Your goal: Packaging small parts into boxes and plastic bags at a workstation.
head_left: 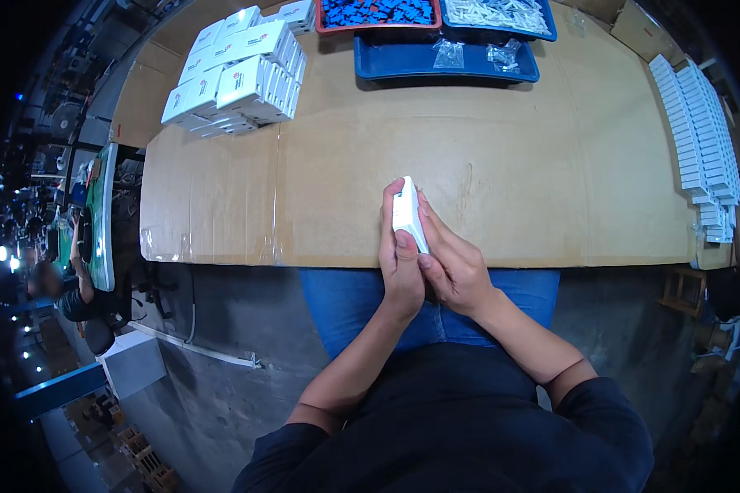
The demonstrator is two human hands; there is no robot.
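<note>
A small white box (404, 212) is held upright on edge between my two hands, over the near edge of the cardboard-covered table (370, 164). My left hand (399, 271) wraps its left side, with the thumb against the near part of the box. From the right, my right hand (456, 267) presses on the box, its fingers laid along that side and its thumb close to my left thumb. Both hands are closed on it. The palms hide much of the box's lower part.
White boxes (234, 74) are stacked at the far left. More slim white boxes (699, 140) stand piled along the right edge. At the back are a red tray of blue pieces (374, 26), a tray of white pieces (501, 33) and a blue tray (403, 72) with small clear bags (503, 56). Another person (78, 287) sits far left.
</note>
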